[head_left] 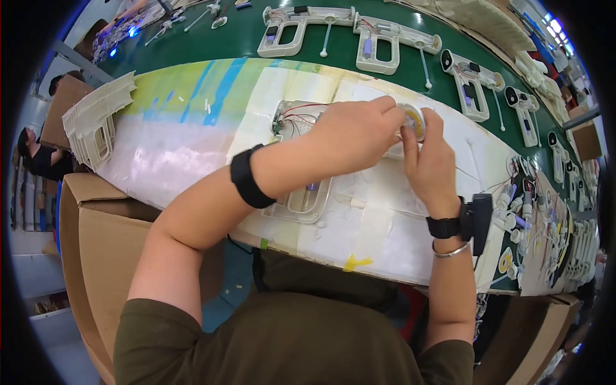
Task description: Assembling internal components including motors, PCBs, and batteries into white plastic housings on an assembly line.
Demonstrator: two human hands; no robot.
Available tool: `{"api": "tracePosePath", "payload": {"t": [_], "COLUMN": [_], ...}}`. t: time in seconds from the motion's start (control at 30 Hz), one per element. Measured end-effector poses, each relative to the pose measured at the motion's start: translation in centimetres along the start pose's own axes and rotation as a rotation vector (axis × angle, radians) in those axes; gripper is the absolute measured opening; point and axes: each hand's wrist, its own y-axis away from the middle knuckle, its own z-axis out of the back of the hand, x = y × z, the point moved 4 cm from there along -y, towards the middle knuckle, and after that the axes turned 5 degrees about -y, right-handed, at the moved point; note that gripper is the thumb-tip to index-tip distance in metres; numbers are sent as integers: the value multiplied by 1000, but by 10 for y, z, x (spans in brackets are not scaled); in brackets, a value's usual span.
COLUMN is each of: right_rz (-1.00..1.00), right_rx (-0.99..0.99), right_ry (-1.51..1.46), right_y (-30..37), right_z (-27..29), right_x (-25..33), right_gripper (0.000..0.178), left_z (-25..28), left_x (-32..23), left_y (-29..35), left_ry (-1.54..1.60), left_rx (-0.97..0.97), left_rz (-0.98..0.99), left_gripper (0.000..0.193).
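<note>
A white gun-shaped plastic shell (308, 213) with red wires and a purple part lies on the work surface, partly hidden under my left forearm. At its far right end is a round white piece with a yellow ring inside (418, 120). My right hand (428, 157) is closed around this round piece, thumb and fingers at its edge. The fingers of my left hand (360, 131) are pinched together against its left side. What those fingertips hold, if anything, is hidden.
Several similar white shells (378, 48) with wires stand along the green table behind. Stacked empty shell halves (93, 119) sit at the left edge. Loose wired parts (523, 205) are heaped at right. Cardboard boxes (106, 256) flank me, and a person (45, 154) is at far left.
</note>
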Motion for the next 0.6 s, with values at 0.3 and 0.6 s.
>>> {"api": "tracePosePath", "payload": {"t": [0.3, 0.6], "right_rz": [-558, -452], "right_rx": [522, 230], "right_ry": [-48, 160], "right_y": [-19, -1], "right_z": [11, -11], "right_x": [-38, -36], "right_gripper": [38, 42], "left_z": [8, 6], "left_x": [70, 69], "left_y": [46, 55], "left_ry": [-186, -244], "left_rx": [301, 298], "left_rz": [-111, -44], "left_gripper": [63, 69]}}
